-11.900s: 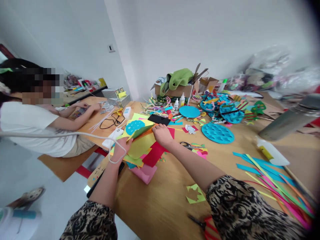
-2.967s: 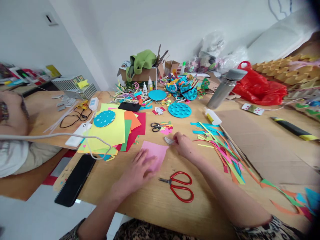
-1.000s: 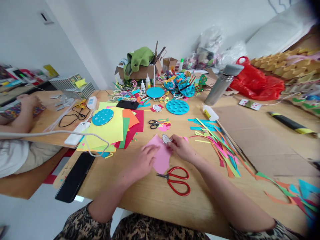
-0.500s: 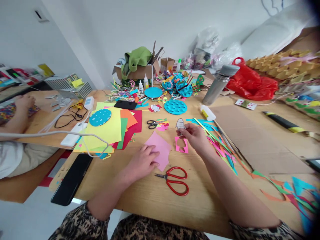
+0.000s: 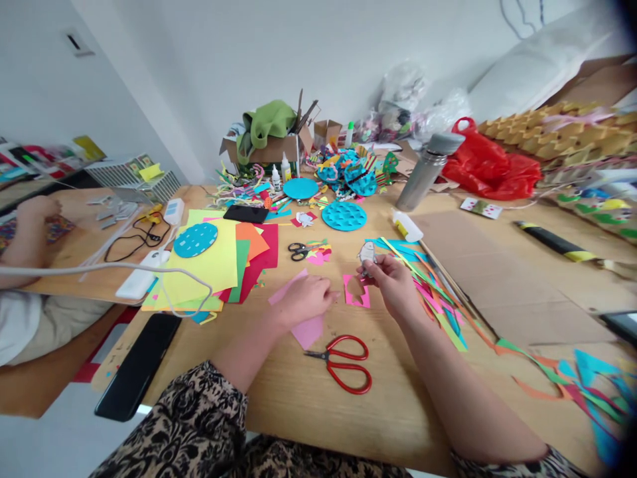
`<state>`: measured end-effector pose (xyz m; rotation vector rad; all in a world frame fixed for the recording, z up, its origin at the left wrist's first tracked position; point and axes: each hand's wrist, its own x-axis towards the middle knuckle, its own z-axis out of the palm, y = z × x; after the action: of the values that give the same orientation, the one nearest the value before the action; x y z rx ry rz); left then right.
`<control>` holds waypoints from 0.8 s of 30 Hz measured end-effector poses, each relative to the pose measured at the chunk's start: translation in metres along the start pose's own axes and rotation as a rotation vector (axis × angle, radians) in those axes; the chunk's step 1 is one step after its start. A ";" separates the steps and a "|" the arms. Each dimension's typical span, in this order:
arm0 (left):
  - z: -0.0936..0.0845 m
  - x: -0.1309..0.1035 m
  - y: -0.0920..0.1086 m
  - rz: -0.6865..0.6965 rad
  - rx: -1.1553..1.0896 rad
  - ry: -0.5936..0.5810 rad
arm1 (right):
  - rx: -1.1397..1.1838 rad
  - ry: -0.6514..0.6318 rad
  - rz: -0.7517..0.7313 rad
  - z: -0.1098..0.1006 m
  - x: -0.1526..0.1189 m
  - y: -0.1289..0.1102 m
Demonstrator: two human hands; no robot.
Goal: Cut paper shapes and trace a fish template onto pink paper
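My right hand [image 5: 392, 282] pinches a small grey-and-white paper cutout [image 5: 367, 252] between thumb and fingertips, holding it up off the table. My left hand [image 5: 309, 299] is over a sheet of pink paper [image 5: 307, 332] and covers part of it. Its fingers are loosely bent, with one pointing right, and nothing shows in them. Between the hands lies a bright pink square [image 5: 359, 301] with a shape cut out of it. Red-handled scissors [image 5: 348, 362] rest below, blades towards the left. Small black scissors [image 5: 298, 251] lie beyond, beside coloured paper scraps [image 5: 318, 255].
Coloured sheets [image 5: 223, 259] are stacked on the left, near a black phone [image 5: 139, 365] at the edge. On the right are paper strips [image 5: 442, 299], cardboard [image 5: 497, 279] and a steel bottle [image 5: 425, 176]. Blue discs [image 5: 344, 216] lie farther back. Another person's arm [image 5: 24, 232] is at far left.
My left hand has lifted from lying flat on the pink paper and shifted right, its fingers now bent. The pink paper has slid left. My right hand still holds the cutout, slightly farther right.
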<state>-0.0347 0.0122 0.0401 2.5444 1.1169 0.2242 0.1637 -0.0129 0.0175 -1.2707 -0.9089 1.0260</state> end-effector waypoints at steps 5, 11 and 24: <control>-0.021 -0.014 -0.018 -0.154 -0.689 0.091 | 0.014 -0.002 -0.003 0.000 -0.002 0.007; -0.044 -0.035 -0.031 -0.249 -1.351 0.087 | 0.187 -0.113 0.114 0.008 -0.008 0.003; -0.040 -0.037 -0.038 -0.243 -1.419 0.035 | 0.325 -0.233 0.234 0.013 -0.017 -0.008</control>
<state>-0.0966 0.0191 0.0625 1.1415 0.7694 0.6872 0.1470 -0.0255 0.0266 -1.0114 -0.7387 1.4669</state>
